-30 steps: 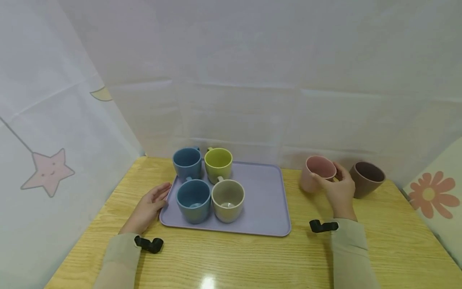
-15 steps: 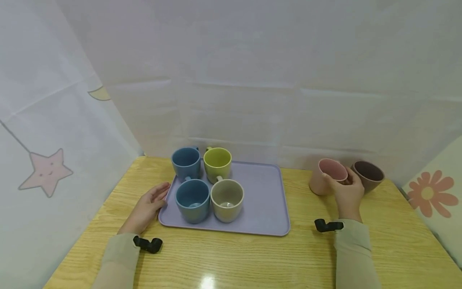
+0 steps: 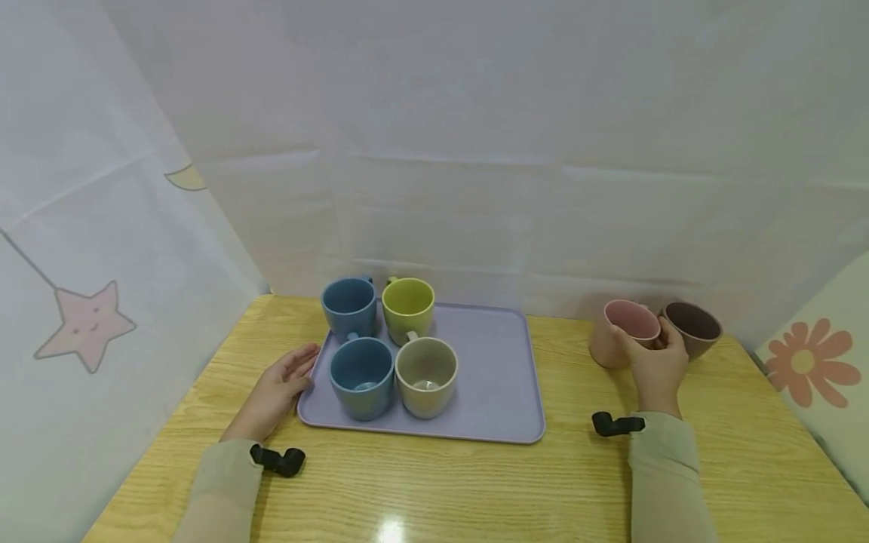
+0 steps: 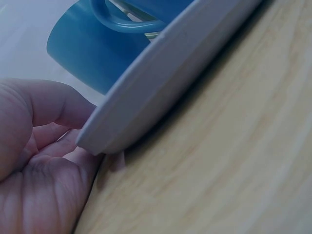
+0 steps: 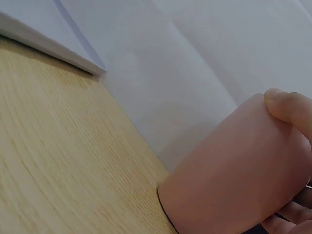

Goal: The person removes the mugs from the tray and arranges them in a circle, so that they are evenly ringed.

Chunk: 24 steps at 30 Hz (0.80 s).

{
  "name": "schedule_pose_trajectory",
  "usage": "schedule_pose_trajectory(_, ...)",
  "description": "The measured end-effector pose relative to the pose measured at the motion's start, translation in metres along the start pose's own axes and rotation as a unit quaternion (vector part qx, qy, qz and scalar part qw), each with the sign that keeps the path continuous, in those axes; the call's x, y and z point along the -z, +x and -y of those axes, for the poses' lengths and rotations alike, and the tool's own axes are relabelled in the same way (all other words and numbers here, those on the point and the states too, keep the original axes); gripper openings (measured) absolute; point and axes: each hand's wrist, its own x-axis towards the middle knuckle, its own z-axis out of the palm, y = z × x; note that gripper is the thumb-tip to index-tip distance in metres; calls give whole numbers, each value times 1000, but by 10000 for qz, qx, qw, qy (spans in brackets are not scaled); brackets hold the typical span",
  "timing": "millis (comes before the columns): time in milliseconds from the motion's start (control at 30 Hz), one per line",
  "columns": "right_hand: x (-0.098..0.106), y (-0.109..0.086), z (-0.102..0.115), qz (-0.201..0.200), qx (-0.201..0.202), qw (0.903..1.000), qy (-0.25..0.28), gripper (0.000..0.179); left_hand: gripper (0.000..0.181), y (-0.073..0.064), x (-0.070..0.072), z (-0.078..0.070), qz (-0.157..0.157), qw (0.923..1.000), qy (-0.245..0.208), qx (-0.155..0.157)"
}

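The wooden table [image 3: 434,490] fills the near side. On it lies the lilac tray [image 3: 498,377]; take its middle as the dial, twelve at the back cloth. Its three o'clock half is bare. The front blue mug [image 3: 364,396] stands at eight, the cream mug [image 3: 426,388] near six, the back blue mug [image 3: 349,313] at eleven, the yellow-green mug [image 3: 408,318] at twelve. Off the tray, between two and three, is the pink mug [image 3: 606,343], with the brown mug [image 3: 694,320] just beyond it.

The left hand [image 3: 280,387], at nine, rests relaxed fingers against the tray's rim; that light touch is enough to steady it. The right hand [image 3: 657,360] grips the pink mug: thumb [image 5: 287,105] at the rim's eight, fingers around its four. Whether the base touches the wood is unclear. To handle it well, hold the mouth level, squeeze evenly, and mind the knuckles, which sit tight against the brown mug.
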Motion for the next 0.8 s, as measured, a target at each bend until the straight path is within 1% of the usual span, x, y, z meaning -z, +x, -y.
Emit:
schedule_pose_trajectory(133,1,1,-3,-161,44,9998,-87,90,64,1,-1,0,-3,10000,56,3)
schedule_pose_trajectory(200,0,0,-3,-258,146,9995,-141,89,64,0,0,-1,-5,10000,72,21)
schedule_pose_trajectory(300,-2,-2,-3,-433,501,9972,-349,87,65,-1,1,-3,-33,9999,117,75)
schedule_pose_trajectory(433,-4,-4,-4,-636,930,9913,-676,83,65,-2,1,-5,-27,9998,191,101)
schedule_pose_trajectory(600,-4,-7,-2,-640,1078,9896,-704,82,65,-2,1,-6,-19,9998,178,88)
schedule_pose_trajectory(667,-4,-8,-2,-657,1301,9864,-762,83,65,-2,1,-5,-19,9998,179,74)
schedule_pose_trajectory(800,-4,-6,-2,-771,1975,9732,-892,79,65,-2,1,-5,-31,9997,214,70)
